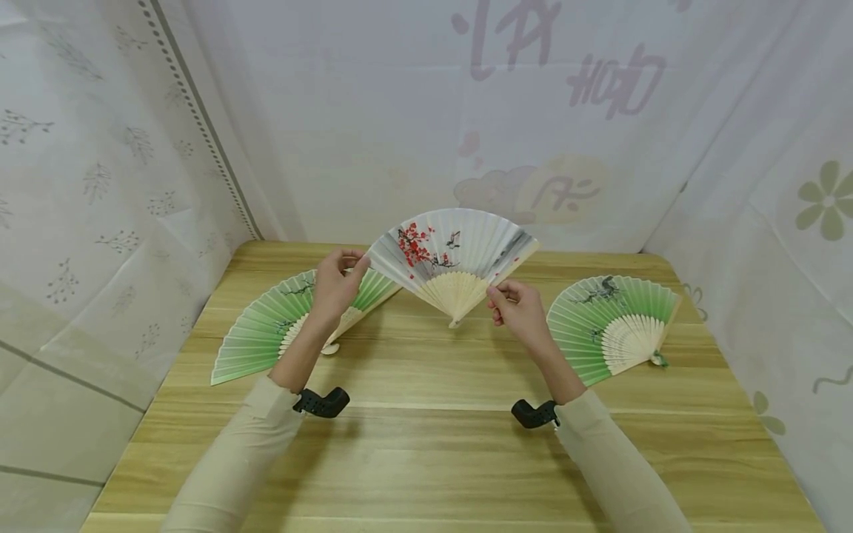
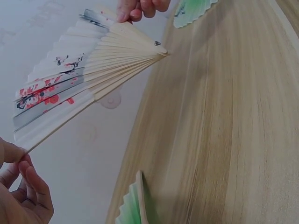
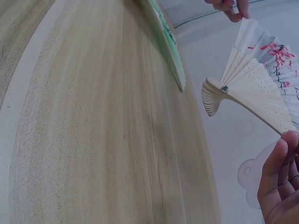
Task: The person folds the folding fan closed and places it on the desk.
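A white folding fan (image 1: 460,248) with red blossoms, a small bird and pale wooden ribs is spread wide above the table. My left hand (image 1: 338,285) pinches its left outer edge near the top corner between thumb and fingers. On the other side, my right hand (image 1: 520,309) pinches the right guard stick partway along, where the paper meets the ribs. The rivet end points down toward me. In the left wrist view the pleats of the white fan (image 2: 60,84) show, stretched between both hands. From the right wrist, the ribs of the fan (image 3: 254,86) appear with tiny pierced holes.
Two green folding fans lie spread on the wooden table (image 1: 426,459): one green fan (image 1: 260,337) at the left, partly behind my left forearm, and another green fan (image 1: 600,318) at the right with a green tassel. A printed cloth (image 1: 373,133) hangs behind the table.
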The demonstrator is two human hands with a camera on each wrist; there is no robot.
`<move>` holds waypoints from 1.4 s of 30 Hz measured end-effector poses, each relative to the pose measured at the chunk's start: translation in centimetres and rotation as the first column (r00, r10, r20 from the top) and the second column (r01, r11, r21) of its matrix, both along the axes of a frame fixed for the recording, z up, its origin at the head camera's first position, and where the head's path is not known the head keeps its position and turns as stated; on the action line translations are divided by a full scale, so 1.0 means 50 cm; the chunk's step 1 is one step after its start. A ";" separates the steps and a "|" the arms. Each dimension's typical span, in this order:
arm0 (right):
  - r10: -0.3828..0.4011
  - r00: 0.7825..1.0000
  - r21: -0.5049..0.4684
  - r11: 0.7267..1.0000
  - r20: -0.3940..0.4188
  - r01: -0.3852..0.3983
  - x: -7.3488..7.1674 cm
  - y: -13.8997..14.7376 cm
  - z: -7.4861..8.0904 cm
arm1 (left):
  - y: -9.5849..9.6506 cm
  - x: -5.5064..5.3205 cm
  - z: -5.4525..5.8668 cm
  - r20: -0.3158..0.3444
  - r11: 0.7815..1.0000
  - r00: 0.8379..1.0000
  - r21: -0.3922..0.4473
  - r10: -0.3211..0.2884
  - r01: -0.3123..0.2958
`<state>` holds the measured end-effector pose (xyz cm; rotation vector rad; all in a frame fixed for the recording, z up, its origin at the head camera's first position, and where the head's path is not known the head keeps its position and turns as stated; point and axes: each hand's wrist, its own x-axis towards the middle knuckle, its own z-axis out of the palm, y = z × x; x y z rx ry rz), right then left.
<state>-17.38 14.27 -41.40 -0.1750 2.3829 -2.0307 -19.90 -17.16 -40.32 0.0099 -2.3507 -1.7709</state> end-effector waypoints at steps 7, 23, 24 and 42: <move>0.002 1.000 -0.018 1.000 -0.008 -0.002 -0.017 0.005 -0.032 | 0.005 -0.005 0.001 0.013 1.000 1.000 -0.018 0.004 -0.004; 0.040 0.999 -0.045 0.998 -0.030 -0.041 -0.038 0.006 -0.069 | 0.017 -0.009 0.007 0.003 1.000 1.000 -0.006 0.008 -0.008; 0.040 0.999 -0.043 0.998 -0.025 -0.041 -0.038 0.006 -0.070 | 0.018 -0.009 0.008 0.003 1.000 1.000 -0.002 0.007 -0.007; 0.026 0.999 -0.040 0.999 -0.031 -0.028 -0.033 0.006 -0.077 | 0.026 -0.008 0.003 -0.018 0.999 1.000 0.031 -0.009 0.010</move>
